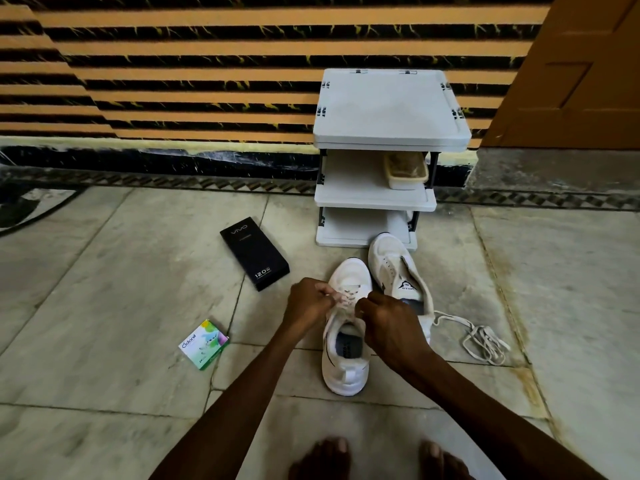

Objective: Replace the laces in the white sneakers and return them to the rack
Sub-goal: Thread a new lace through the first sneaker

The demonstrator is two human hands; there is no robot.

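L hand (308, 303) & R hand (388, 323) are each pinching the lace (348, 299) over the near sneaker (346, 368), fingers curled. It's sitting on the floor (104, 306). 2nd sneaker (398, 271) is lying just beyond, toe by the rack (391, 109); loose lace (485, 337) is lying to its right.

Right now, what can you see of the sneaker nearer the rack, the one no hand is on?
The far sneaker is white with cream fabric panels and a dark side mark. Its eyelets look empty; the tongue, with a round logo, stands open. It rests on the floor, toe at the rack base, close beside the other sneaker. A loose lace trails from near its heel.
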